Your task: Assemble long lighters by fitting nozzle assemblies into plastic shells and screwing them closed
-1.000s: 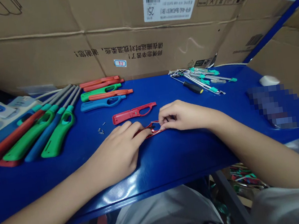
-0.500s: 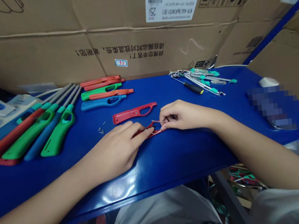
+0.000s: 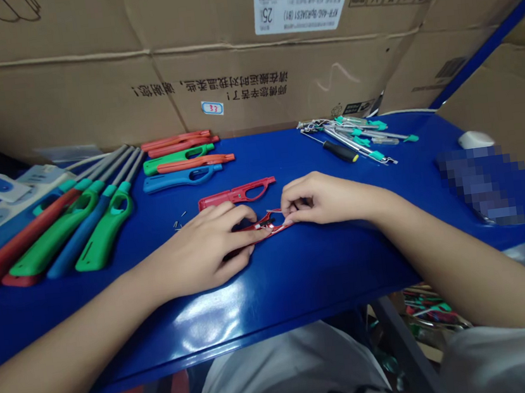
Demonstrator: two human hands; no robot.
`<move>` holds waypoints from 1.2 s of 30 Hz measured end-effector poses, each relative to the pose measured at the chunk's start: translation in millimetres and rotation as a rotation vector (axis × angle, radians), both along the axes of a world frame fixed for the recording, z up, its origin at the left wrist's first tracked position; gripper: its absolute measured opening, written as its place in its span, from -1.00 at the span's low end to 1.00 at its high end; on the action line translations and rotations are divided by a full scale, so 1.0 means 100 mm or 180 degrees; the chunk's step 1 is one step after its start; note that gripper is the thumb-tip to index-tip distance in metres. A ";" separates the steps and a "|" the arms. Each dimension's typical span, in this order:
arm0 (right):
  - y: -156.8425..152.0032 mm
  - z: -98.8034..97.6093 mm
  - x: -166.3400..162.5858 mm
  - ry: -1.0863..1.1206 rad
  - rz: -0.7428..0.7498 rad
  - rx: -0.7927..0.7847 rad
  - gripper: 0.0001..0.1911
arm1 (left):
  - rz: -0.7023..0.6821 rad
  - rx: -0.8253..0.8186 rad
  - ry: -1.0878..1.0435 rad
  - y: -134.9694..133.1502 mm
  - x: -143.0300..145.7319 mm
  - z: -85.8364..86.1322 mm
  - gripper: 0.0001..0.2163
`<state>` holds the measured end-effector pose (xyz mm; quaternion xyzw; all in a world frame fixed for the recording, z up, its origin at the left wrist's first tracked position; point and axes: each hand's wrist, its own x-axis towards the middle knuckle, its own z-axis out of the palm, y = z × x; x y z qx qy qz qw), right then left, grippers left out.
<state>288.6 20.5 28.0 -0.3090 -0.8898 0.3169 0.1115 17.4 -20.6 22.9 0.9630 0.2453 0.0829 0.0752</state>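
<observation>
My left hand [image 3: 207,251] lies on the blue table [image 3: 301,274] with its fingers curled over one end of a red plastic handle shell [image 3: 266,223]. My right hand [image 3: 320,199] pinches the other end of the same shell, fingertips pressed together at its loop. Most of the shell is hidden under my fingers. A second red handle shell [image 3: 238,194] rests flat just behind my hands, untouched. A few tiny screws [image 3: 179,221] lie to the left of my left hand.
Long lighters with green, red and blue handles [image 3: 79,225] lie in a row at the left. Several loose coloured shells [image 3: 186,161] sit at the back centre. A screwdriver and metal tubes [image 3: 356,140] lie back right. Cardboard boxes [image 3: 226,54] wall the table's rear.
My left hand has slid slightly up and its fingers have curled tighter over the red shell. My right hand stays at the shell's loop end.
</observation>
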 end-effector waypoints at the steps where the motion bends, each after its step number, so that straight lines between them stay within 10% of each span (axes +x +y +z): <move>1: 0.00 0.00 0.00 -0.0006 0.0008 0.0000 -0.82 | -0.0010 0.0014 0.0004 0.01 0.00 0.00 -0.60; 36: 0.01 -0.02 0.02 0.0024 0.0036 -0.0105 -0.84 | 0.0030 -0.0329 -0.0124 0.00 -0.04 -0.05 -0.56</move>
